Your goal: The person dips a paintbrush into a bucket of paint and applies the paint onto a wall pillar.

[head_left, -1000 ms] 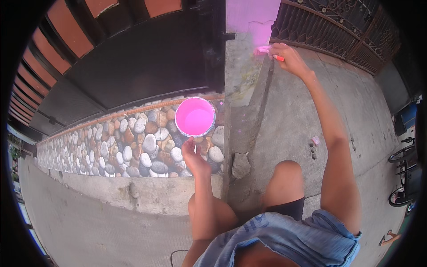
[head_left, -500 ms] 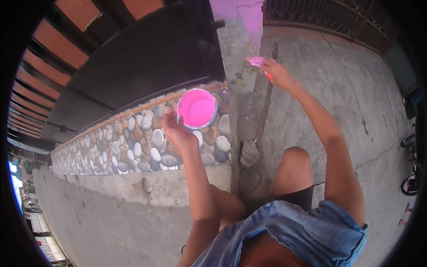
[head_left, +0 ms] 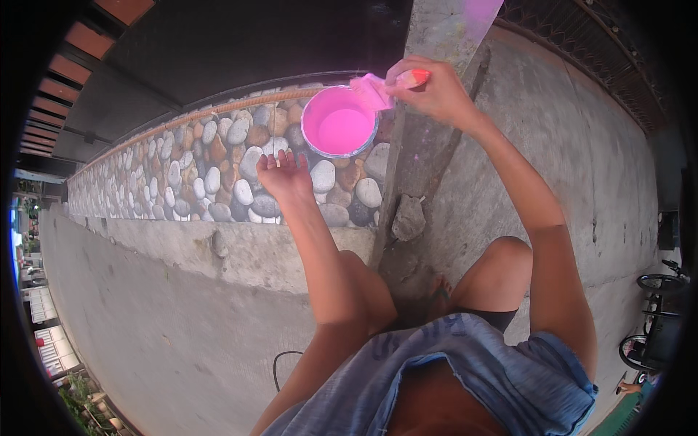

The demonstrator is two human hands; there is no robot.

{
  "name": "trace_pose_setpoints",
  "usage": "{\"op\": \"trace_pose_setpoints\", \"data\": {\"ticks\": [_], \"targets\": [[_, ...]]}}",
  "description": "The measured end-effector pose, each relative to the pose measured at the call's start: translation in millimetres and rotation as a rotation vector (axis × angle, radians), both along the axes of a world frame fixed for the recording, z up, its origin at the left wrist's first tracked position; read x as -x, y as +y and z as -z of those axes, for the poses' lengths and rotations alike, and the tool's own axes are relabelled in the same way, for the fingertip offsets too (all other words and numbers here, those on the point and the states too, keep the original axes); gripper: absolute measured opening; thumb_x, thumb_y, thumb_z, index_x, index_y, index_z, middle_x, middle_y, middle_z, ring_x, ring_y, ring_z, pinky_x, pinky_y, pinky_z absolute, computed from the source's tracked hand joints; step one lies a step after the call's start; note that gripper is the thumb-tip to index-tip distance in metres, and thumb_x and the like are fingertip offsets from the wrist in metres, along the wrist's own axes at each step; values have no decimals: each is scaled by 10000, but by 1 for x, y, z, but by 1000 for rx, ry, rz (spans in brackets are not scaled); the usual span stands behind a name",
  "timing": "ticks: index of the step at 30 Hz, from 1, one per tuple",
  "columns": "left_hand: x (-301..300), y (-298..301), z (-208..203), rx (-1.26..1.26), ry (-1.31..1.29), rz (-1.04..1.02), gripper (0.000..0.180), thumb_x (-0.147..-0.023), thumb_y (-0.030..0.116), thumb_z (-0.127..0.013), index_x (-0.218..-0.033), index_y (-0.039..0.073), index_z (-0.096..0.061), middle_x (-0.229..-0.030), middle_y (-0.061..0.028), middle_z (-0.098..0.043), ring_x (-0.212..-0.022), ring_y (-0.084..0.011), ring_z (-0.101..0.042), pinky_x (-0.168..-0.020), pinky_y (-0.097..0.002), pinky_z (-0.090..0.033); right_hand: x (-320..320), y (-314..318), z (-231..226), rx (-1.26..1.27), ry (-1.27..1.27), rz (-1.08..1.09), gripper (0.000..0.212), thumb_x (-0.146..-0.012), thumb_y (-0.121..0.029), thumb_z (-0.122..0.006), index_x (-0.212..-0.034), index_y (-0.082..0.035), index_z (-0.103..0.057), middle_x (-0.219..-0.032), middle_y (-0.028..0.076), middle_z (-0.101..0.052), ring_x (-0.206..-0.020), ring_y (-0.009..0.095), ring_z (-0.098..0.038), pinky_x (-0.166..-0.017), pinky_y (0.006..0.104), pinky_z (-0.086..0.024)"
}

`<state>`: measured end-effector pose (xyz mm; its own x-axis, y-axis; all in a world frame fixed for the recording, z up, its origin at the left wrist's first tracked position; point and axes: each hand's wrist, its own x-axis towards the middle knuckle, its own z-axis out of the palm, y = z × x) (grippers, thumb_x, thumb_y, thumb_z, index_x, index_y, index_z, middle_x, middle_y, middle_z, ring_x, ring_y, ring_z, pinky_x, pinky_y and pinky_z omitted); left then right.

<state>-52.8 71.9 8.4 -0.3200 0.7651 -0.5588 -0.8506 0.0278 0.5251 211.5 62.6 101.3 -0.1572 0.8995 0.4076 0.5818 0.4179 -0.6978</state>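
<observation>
My right hand [head_left: 434, 91] is closed around a paintbrush [head_left: 373, 92] with a red-orange handle end and pink-coated bristles. The bristles are over the right rim of a round bucket [head_left: 309, 116]. Pink paint [head_left: 342, 129] lies inside it. Just below and left of the bucket is my left hand [head_left: 285, 178], palm up, its fingers apart and loosely bent, nothing visible in them. A grey concrete post [head_left: 436, 33] rises behind my right hand, with a pink-painted patch [head_left: 481, 16] higher up.
The bucket stands against a band of pebble-patterned facing [head_left: 218, 171] below a black panel [head_left: 240, 43]. A loose rock [head_left: 408, 218] sits by the post's foot. Concrete ground [head_left: 167, 320] spreads around my legs. Parked cycles [head_left: 658, 283] stand at the far right.
My right hand has brought the brush from the post leftward to the bucket's rim. My left hand's fingers now sit lower beside the bucket. The view has shifted, with less of the post showing.
</observation>
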Motion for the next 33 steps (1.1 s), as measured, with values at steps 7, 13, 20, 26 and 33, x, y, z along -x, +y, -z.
{"op": "trace_pose_setpoints", "data": {"ticks": [7, 13, 20, 26, 33], "targets": [[1, -1, -3, -18, -182, -19, 527, -899, 307, -467, -1352, 90, -306, -1374, -117, -311, -1282, -228, -307, -1082, -469, -204, 76, 62, 127, 154, -379, -149, 98, -704, -30, -643, -789, 5, -608, -812, 184, -611, -733, 343, -587, -654, 408, -459], [2, -3, -7, -54, -183, -36, 581, -913, 319, -453, -1392, 53, -259, -1341, -87, -346, -1253, -202, -334, -1085, -436, -213, 76, 74, 163, 178, -400, -78, 108, -696, -44, -667, -764, 10, -602, -723, 209, -604, -692, 360, -609, -622, 422, -470], [-2, 3, 3, -55, -188, -12, 654, -914, 321, -456, -1434, 31, -185, -1392, -117, -294, -1332, -230, -253, -1120, -433, -176, 63, 31, 65, 190, -154, 41, 126, -706, -25, -688, -823, -10, -644, -841, 184, -640, -782, 310, -641, -696, 355, -500], [-11, 9, 6, -45, -208, -16, 680, -897, 324, -473, -1434, 27, -181, -1428, -139, -249, -1357, -238, -216, -1132, -428, -157, 14, 15, 98, 277, 284, 188, 161, -798, -104, -715, -901, 8, -661, -857, 75, -672, -782, 137, -652, -665, 265, -516], [-20, 12, 5, -60, -256, 15, 591, -894, 275, -493, -1388, 51, -257, -1317, -122, -342, -1252, -232, -313, -1086, -445, -207, 3, -20, 156, 396, 1005, 341, 180, -856, -49, -650, -1006, 35, -599, -904, 108, -647, -797, 179, -651, -743, 333, -582]]}}
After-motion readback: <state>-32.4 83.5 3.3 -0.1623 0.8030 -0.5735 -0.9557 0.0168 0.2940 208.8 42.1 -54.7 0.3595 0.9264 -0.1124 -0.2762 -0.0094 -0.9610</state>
